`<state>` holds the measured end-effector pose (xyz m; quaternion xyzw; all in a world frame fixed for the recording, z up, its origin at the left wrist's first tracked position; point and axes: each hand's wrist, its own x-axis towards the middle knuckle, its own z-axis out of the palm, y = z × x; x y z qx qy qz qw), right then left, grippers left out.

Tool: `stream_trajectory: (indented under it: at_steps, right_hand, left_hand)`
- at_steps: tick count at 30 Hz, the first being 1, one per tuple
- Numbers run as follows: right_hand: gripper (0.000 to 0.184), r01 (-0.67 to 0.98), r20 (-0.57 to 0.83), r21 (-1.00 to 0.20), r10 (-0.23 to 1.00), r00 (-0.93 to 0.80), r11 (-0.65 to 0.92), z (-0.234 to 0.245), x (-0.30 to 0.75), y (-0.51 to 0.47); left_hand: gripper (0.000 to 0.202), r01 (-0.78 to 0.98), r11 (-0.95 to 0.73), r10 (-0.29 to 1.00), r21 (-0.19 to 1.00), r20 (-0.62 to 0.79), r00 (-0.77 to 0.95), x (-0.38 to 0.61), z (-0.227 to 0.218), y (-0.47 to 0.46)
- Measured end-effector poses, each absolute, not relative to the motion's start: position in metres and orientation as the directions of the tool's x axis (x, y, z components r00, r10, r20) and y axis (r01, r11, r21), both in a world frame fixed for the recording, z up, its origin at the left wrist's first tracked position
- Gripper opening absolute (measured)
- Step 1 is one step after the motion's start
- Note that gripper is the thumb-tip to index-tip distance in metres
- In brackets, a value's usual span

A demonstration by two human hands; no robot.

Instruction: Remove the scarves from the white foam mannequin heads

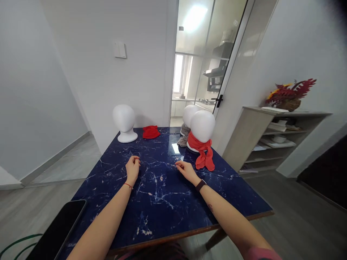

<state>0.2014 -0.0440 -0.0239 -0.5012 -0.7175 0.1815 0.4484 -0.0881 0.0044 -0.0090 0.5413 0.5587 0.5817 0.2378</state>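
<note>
My left hand rests on the dark blue marbled table, its fingers loosely curled in and nothing visible in them. Opposite it, my right hand lies on the tabletop with fingers slightly bent and a gap at the thumb; it holds nothing I can see. Nearest to it is a red scarf, tied round the neck of a white mannequin head, its two ends hanging onto the table. A bare white head stands at the back left. Beside it lies a folded red cloth.
Behind the scarfed head stands another white head, partly hidden, with grey fabric at its base. A black phone-like device sits at the left edge. Beyond are a glass door and a low shelf on the right.
</note>
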Motion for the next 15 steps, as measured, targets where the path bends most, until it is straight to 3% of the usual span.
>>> stream_trajectory:
  at_steps: [8, 12, 15]
  right_hand:
    - [0.027, 0.663, 0.622, -0.660, 0.752, 0.218, 0.353, -0.021, 0.215, -0.018]
    - [0.034, 0.753, 0.734, -0.616, 0.515, 0.443, 0.231, -0.014, 0.250, -0.003]
    - [0.048, 0.676, 0.645, -0.736, 0.344, 0.682, 0.039, -0.011, 0.297, 0.009]
  left_hand:
    - [0.015, 0.322, -0.257, 0.894, 0.911, 0.351, -0.279, -0.091, -0.008, -0.005]
    - [0.016, 0.316, -0.266, 0.905, 0.911, 0.349, -0.245, -0.090, -0.010, -0.002]
    - [0.016, 0.358, -0.259, 0.920, 0.897, 0.342, -0.191, -0.088, -0.013, 0.002]
